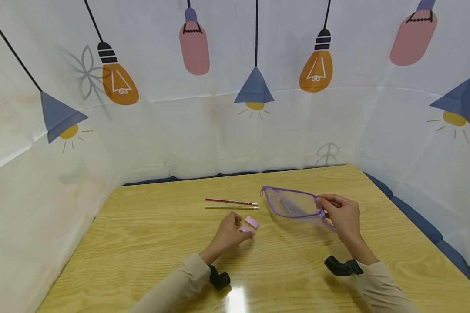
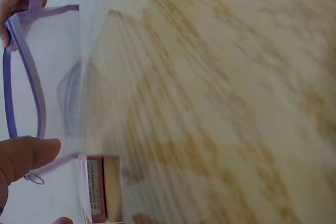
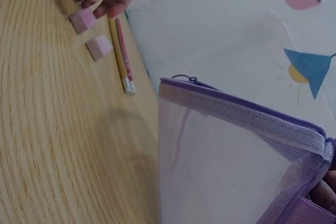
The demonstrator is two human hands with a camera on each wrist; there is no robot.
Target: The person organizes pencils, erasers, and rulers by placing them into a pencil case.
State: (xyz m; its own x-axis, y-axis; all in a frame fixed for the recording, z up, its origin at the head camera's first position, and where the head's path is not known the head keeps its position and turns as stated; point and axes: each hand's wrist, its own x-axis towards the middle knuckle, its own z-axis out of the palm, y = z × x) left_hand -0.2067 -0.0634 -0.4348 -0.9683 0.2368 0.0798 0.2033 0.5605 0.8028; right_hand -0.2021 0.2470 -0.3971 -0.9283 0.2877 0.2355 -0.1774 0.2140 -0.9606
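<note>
My right hand (image 1: 344, 217) grips one end of a purple-edged mesh zipper pouch (image 1: 291, 206), held above the table with its zipped mouth spread open. A ring pull hangs at the pouch's far corner. Over the table, my left hand (image 1: 228, 234) reaches around a pink eraser (image 1: 246, 229), thumb and fingers apart on either side of it; in the right wrist view this eraser (image 3: 83, 20) sits just beneath the fingertips. A second pink eraser (image 1: 252, 222) lies close beside it. The left wrist view shows the left thumb (image 2: 29, 157) and an eraser with a printed label (image 2: 96, 188).
Beyond the erasers, a red pencil (image 1: 231, 201) and a yellow pencil (image 1: 232, 208) lie side by side on the wooden table (image 1: 160, 243). A white curtain (image 1: 219, 130) printed with lamps surrounds the table's back and sides.
</note>
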